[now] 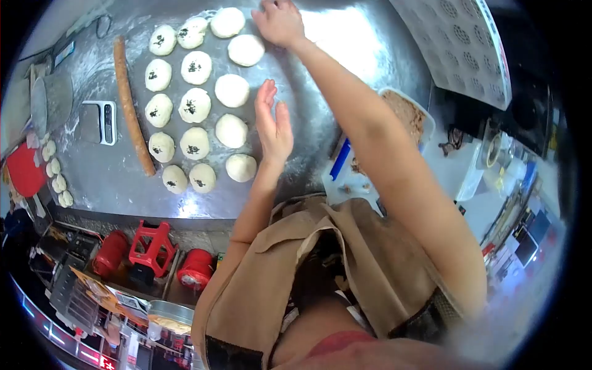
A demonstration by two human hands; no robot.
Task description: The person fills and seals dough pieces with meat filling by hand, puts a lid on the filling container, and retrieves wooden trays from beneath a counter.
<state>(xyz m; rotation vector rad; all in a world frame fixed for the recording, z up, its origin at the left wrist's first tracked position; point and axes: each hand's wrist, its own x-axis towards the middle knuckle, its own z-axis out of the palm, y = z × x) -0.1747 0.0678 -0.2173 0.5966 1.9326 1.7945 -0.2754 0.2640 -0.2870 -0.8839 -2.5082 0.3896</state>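
Observation:
Rows of round white dough pieces lie on the metal table; those in the two left columns, such as one dough piece (195,105), carry black specks. The right column is plain, including one plain dough piece (232,90). My left hand (274,126) is held just right of this column, fingers stretched up and thumb apart, holding nothing. At the top edge, my right hand (279,23) is beside the topmost plain dough piece (227,23), its thumb spread and fingers loosely bent. Nothing is visible in it.
A long brown rolling pin (131,108) and a small scale (106,122) lie left. Under my right forearm is a tub of brown filling (404,111) with a blue-handled tool (340,159). A dimpled white tray (459,46) stands upper right. Red stools (152,248) are below the table edge.

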